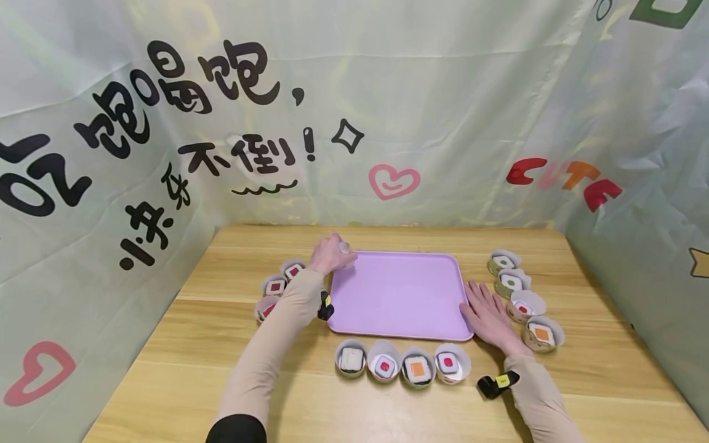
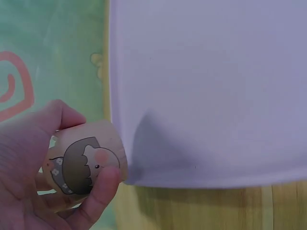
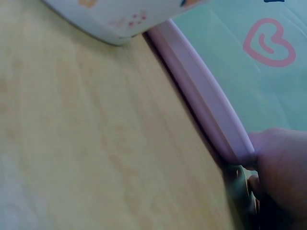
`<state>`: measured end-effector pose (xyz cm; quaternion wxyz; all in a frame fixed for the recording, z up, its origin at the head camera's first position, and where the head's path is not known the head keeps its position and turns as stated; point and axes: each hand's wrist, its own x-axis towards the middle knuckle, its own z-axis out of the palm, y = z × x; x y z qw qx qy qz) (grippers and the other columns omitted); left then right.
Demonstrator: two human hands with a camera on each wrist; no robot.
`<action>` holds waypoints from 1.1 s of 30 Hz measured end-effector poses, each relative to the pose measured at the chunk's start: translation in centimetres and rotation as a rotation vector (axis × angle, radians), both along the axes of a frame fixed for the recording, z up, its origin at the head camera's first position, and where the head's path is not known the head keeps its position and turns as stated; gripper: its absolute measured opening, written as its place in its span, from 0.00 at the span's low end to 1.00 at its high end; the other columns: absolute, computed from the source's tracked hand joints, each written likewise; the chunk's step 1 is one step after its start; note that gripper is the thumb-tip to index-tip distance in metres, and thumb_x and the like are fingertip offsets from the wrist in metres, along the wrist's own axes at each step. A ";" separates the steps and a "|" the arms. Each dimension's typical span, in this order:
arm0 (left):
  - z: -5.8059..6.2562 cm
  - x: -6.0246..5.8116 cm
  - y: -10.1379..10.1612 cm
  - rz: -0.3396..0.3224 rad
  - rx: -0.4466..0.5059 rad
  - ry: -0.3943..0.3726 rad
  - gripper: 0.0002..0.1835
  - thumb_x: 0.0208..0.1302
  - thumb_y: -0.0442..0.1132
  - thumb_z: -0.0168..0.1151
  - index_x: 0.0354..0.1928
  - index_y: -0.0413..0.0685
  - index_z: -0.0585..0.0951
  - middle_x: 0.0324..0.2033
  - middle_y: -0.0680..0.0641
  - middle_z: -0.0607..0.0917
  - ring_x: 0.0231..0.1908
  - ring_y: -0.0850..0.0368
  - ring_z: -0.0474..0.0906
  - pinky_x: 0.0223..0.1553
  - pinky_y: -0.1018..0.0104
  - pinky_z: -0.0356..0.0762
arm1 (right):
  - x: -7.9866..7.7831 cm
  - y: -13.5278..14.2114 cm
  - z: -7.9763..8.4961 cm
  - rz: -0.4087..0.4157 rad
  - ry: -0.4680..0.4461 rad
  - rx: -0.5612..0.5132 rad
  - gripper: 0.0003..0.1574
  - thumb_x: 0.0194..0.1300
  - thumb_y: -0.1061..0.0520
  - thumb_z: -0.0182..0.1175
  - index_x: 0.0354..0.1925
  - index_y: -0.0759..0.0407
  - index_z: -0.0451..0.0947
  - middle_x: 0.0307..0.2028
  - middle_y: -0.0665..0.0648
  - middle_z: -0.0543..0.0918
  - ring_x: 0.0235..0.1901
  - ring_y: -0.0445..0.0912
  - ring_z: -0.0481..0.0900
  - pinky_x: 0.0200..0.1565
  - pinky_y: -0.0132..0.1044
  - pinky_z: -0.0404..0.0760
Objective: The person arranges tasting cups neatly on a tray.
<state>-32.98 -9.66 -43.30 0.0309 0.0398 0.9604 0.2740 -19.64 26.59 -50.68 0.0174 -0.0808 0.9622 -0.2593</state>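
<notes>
My left hand (image 1: 331,253) grips a small cup (image 2: 91,160) printed with a dark-haired cartoon face, thumb and fingers curled round its side. It holds the cup at the far left corner of a flat purple tray (image 1: 399,295), and the cup overlaps the tray's rim in the left wrist view. The tray's inside shows bare. Along the tray's right side lies my right hand (image 1: 490,314), palm down with fingers straight, its thumb side at the rim. Part of that hand shows beside the tray's corner in the right wrist view.
Cups with sushi-like pieces surround the tray: three on the left (image 1: 275,287), partly behind my left sleeve, several in a front row (image 1: 384,366), and several on the right (image 1: 525,306) close to my right hand. A printed cloth (image 1: 332,203) hangs behind the wooden table (image 1: 410,412).
</notes>
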 end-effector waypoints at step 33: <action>-0.8 -0.7 -3.2 -0.587 0.016 -0.081 0.48 0.51 0.23 0.68 0.75 0.32 0.58 0.72 0.30 0.65 0.73 0.35 0.62 0.77 0.44 0.56 | -0.1 0.0 -0.2 -0.001 0.001 0.006 0.40 0.80 0.47 0.42 0.77 0.70 0.50 0.77 0.76 0.48 0.77 0.73 0.40 0.75 0.69 0.36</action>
